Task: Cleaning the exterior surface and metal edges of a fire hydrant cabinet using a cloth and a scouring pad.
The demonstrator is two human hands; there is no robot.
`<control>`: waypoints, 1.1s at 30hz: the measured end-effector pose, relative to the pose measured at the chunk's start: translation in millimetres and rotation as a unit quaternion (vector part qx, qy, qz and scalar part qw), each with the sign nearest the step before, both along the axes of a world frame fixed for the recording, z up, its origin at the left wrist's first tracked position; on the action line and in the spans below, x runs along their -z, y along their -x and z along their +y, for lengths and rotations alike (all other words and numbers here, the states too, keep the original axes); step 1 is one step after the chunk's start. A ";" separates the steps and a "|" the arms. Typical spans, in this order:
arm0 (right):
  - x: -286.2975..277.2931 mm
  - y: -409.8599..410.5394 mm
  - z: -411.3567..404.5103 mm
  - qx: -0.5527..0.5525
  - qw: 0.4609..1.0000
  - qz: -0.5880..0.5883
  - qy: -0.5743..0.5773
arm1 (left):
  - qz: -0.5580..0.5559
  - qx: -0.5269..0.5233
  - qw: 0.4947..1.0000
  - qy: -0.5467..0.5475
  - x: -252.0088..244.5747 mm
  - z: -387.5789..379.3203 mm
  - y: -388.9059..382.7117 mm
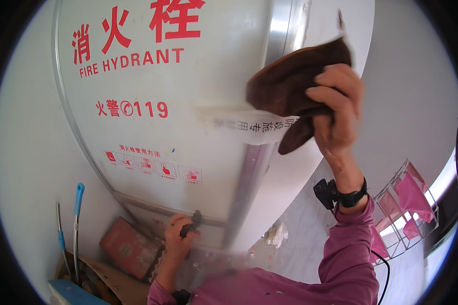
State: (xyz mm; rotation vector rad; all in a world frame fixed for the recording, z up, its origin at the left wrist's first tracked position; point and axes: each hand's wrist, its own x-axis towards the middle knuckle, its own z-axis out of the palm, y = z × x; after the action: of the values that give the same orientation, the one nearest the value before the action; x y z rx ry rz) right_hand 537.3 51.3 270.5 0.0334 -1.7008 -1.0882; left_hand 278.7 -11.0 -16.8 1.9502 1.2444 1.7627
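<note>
My right hand (339, 103) is raised at the upper right, gripping a dark brown cloth (290, 82) that is slightly blurred. The cloth hangs in front of the metal frame (248, 171) of a white fire hydrant cabinet door (198, 84). Whether it touches the frame I cannot tell. Lower down, my left hand (177, 232) holds a grey steel wool scourer (191, 224) near the door's bottom rail (156, 206). A translucent seal strip (248, 126) with writing crosses from the door to the frame, partly behind the cloth. Red lettering and small pictograms mark the door.
Blue-handled poles (78, 206) lean at the lower left beside a red box (128, 246) and a cardboard box (114, 274). A wire rack (400, 213) with pink cloths stands at the right. Crumpled white plastic (278, 234) and scraps lie on the floor (301, 221).
</note>
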 end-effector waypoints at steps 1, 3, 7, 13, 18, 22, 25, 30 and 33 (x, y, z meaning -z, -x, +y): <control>-4.3 8.8 -0.6 -0.046 0.993 0.031 -0.103 | -0.001 -0.004 1.000 0.005 2.5 -1.7 1.3; 24.2 10.4 3.2 0.076 0.989 -0.085 0.095 | -0.018 -0.002 0.999 0.051 8.6 -3.9 3.0; 143.5 21.5 53.5 0.096 0.962 -0.193 0.165 | 0.041 0.013 0.999 0.007 28.2 -1.8 -0.9; 262.0 23.1 50.1 0.119 0.919 -0.243 0.288 | 0.023 -0.009 0.999 0.041 46.9 -12.3 11.9; 280.2 18.8 48.8 0.147 0.897 -0.335 0.247 | 0.025 -0.025 0.996 0.084 51.7 -27.4 10.0; 195.2 29.2 40.7 0.308 0.819 -0.295 0.385 | 0.037 -0.056 0.994 0.082 65.1 -31.1 16.7; 131.0 8.6 55.7 0.100 0.986 -0.078 0.106 | 0.042 -0.032 0.996 0.078 58.6 -30.3 10.9; 172.5 6.0 65.1 0.082 0.985 -0.058 0.139 | 0.050 -0.021 0.994 0.097 63.9 -30.9 5.9; 228.5 24.2 32.2 0.342 0.799 -0.239 0.433 | 0.023 -0.046 0.992 0.118 75.5 -43.4 13.0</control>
State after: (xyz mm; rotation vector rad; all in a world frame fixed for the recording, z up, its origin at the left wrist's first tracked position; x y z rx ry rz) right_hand 513.1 83.6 42.0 -1.0437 -2.6519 -0.6921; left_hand 265.8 -54.4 -92.3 1.8357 1.5058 1.5362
